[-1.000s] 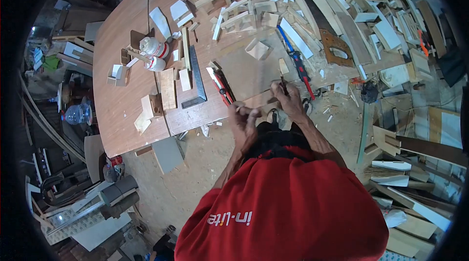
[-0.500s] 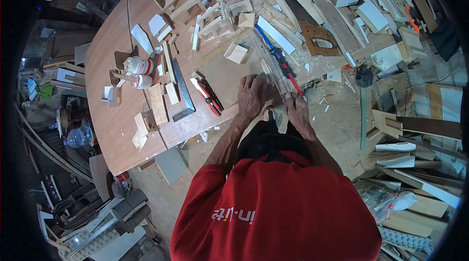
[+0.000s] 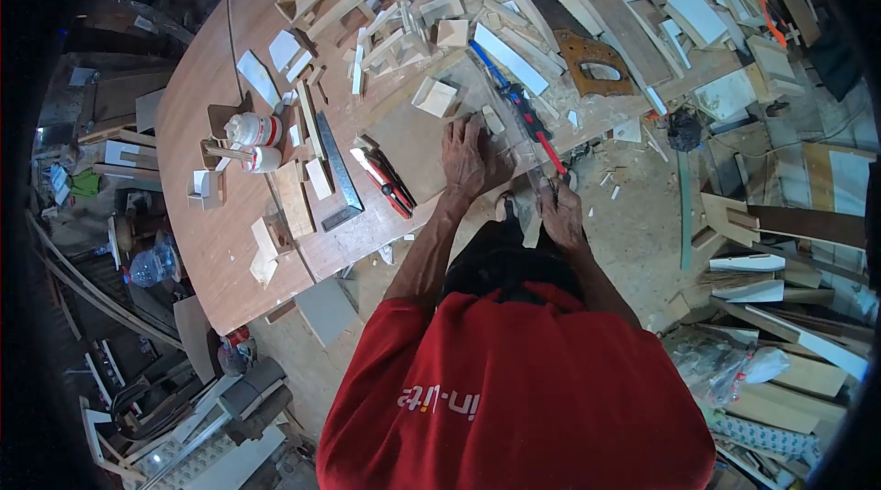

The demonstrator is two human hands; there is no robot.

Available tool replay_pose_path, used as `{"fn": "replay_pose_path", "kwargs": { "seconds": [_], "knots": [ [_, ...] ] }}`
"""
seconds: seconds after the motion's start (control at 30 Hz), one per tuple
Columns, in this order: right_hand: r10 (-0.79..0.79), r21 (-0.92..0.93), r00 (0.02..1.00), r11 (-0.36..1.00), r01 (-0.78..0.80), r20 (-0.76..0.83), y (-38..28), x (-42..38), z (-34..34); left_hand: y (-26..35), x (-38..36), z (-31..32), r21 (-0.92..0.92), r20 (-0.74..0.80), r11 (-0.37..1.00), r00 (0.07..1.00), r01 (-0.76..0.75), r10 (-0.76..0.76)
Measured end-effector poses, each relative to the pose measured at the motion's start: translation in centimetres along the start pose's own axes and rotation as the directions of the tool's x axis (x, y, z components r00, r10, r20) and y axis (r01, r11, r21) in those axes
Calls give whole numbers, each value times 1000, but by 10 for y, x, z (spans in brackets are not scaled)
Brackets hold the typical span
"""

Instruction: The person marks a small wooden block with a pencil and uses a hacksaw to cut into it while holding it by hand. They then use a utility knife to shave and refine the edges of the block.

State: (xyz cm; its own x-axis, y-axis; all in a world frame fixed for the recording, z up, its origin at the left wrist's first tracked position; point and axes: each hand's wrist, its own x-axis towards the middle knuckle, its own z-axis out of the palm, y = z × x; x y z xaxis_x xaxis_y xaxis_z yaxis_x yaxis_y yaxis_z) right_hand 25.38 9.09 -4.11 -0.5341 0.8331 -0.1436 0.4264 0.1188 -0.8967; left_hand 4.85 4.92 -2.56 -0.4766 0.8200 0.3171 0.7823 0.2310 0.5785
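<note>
My left hand rests on a flat brown board near the table's front edge, its fingers stretched forward. Just beyond its fingertips lies a small light wood piece. A small wooden box-like piece sits farther up the board. At the table edge, my right hand has its fingers closed; what they grip is hidden. Close to it is the red end of a long blue-and-red tool. A red utility knife lies left of my left hand.
A handsaw and many wood offcuts lie at the back right. A metal square, glue containers and small wood pieces are on the left. Stacked scrap wood stands on the floor at right.
My left hand has slid slightly forward on the board, nearer the small wooden box-like piece. My right hand stays near the table edge. The view has shifted a little.
</note>
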Motion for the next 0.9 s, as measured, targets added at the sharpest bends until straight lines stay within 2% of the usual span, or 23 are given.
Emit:
{"fn": "replay_pose_path", "kwargs": {
  "seconds": [0.1, 0.17, 0.2, 0.27, 0.4, 0.5, 0.6, 0.73, 0.8, 0.83, 0.87, 0.9],
  "knots": [
    [62, 90, 997, 994, -58, -41, 0, 3, -1, 5, 3, -1, 80, 13, 997, 1000, 8, -9],
    [-35, -33, 997, 999, 32, -76, 3, 7, -1, 5, 8, 7, 131, 7, 990, 999, 52, -54],
    [-38, -34, 996, 999, 36, -75, 0, 9, 0, 9, 13, 9, 179, -3, 979, 995, 96, -97],
    [14, -44, 994, 999, -19, -113, -6, 15, 0, 18, 18, 14, 179, -26, 974, 990, 141, -139],
    [-4, -69, 994, 998, -4, -106, -20, 29, -4, 25, 25, 22, 165, -97, 951, 964, 263, -249],
    [0, -180, 991, 983, -25, -137, -35, 43, -6, 33, 26, 26, 173, -28, 947, 962, 271, -270],
    [-13, -139, 981, 990, -14, -195, -51, 58, -8, 36, 29, 27, 133, 28, 956, 963, 262, -268],
    [5, -208, 978, 977, -50, -210, -51, 83, -7, 34, 31, 30, 33, -11, 970, 971, 239, -239],
    [-4, -227, 974, 973, -49, -228, -55, 96, -7, 32, 32, 28, -122, -32, 972, 979, 198, -204],
    [55, -318, 979, 941, -117, -197, -61, 100, -10, 32, 32, 25, -122, -35, 973, 978, 198, -203],
    [117, -408, 978, 895, -178, -171, -65, 104, -11, 32, 32, 22, -162, -51, 980, 991, 115, -125],
    [115, -409, 979, 895, -176, -171, -60, 108, -10, 35, 34, 19, -201, -72, 979, 996, 31, -46]
  ]
}}
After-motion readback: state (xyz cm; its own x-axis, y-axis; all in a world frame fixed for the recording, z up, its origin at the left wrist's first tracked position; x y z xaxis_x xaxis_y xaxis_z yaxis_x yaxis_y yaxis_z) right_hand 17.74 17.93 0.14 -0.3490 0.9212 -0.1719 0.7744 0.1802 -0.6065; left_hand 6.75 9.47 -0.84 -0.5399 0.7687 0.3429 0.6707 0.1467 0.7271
